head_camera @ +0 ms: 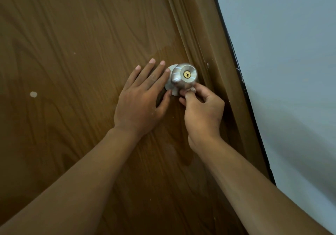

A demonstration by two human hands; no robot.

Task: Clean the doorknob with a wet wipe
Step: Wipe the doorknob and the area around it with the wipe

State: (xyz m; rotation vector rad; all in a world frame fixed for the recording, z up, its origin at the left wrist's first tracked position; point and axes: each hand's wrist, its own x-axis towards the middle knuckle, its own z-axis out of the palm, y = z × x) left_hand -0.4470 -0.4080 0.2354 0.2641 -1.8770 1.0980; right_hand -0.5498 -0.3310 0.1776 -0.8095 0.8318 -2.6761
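Two hands at the doorknob, wipe mostly hidden

Two bare forearms reach up from the bottom edge, both cut off below the elbow. The doorknob [184, 75], a brushed-metal ball with a brass keyhole in its face, stands out from a brown wood-grain door [72, 53], close to the door's right edge and just beside the moulded door frame [205, 40]. Behind it a round metal plate [170, 86] sits against the door; only its left and lower parts show, the rest being covered by the knob.

The left hand [143, 96] lies flat on the door just left of the knob, fingers straight and spread, holding nothing. Its fingertips reach the plate's left rim; whether they touch the knob itself cannot be told. The thumb lies along the plate's lower edge.

The right hand [201, 107] is curled below the knob, thumb and fingers pinching a small pale wad, the wet wipe [189, 90], against the knob's underside. Only a crumpled scrap of it peeks out between the fingertips; its size and shape are hidden inside the grip.

Right of the frame, a dark strip borders a pale grey-blue wall [291, 71]. A few pale specks mark the door, the largest at far left.
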